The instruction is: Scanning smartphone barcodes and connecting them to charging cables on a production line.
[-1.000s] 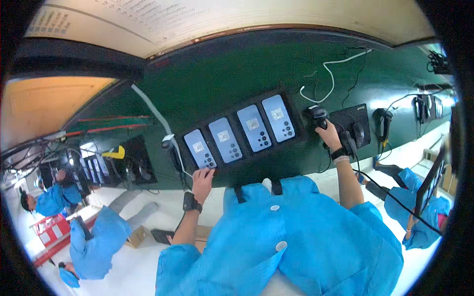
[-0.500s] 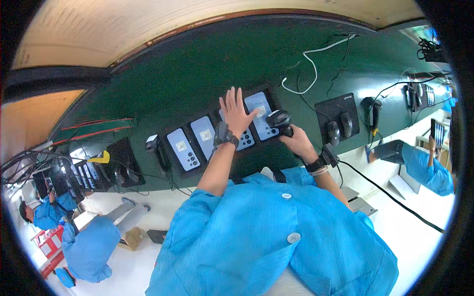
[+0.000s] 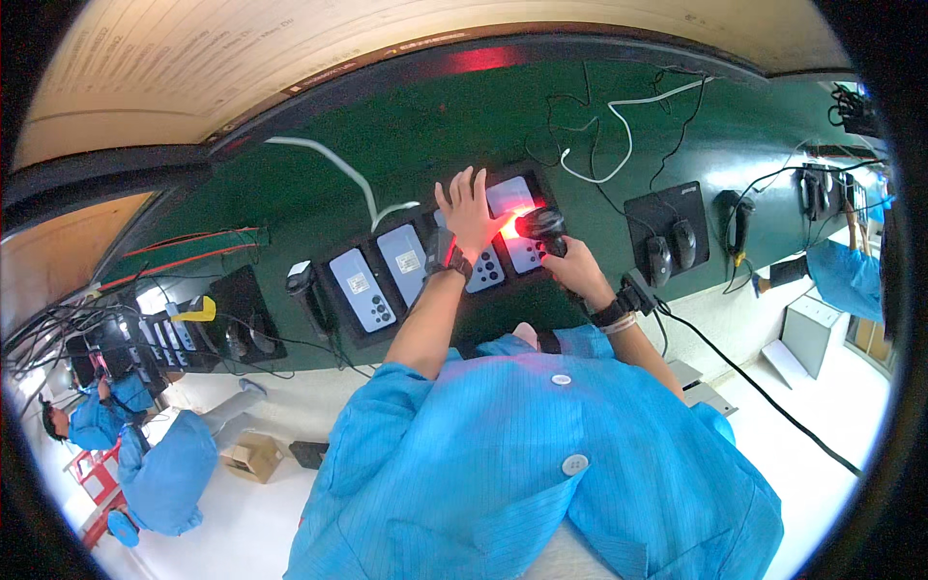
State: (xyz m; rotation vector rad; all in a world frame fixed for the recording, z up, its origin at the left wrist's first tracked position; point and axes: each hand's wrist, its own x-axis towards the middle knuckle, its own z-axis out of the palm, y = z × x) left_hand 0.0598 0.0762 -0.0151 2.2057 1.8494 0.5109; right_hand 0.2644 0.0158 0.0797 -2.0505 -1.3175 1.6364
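Note:
Several light blue smartphones lie back up in a slanting row on a dark mat on the green bench. The leftmost phone (image 3: 362, 290) and the second phone (image 3: 402, 259) each bear a white label. My left hand (image 3: 470, 218) is spread open over the third phone (image 3: 486, 275), hiding much of it, its thumb reaching toward the rightmost phone (image 3: 510, 193). My right hand (image 3: 582, 273) is wrapped around the handle of a black barcode scanner (image 3: 541, 225). The scanner's head is above the rightmost phone, and red light glows by my left thumb.
Another scanner (image 3: 307, 295) lies left of the phones. On the right, two black mice (image 3: 671, 249) rest on a mouse pad (image 3: 657, 208), with another scanner (image 3: 737, 224) beyond. A white cable (image 3: 630, 140) curves across the bench. Co-workers in blue stand at both sides.
The barcode scanner now gives off red light, and its head is slightly nearer my left thumb. My left hand stays spread over the phones. A white cable has come into view behind the phones.

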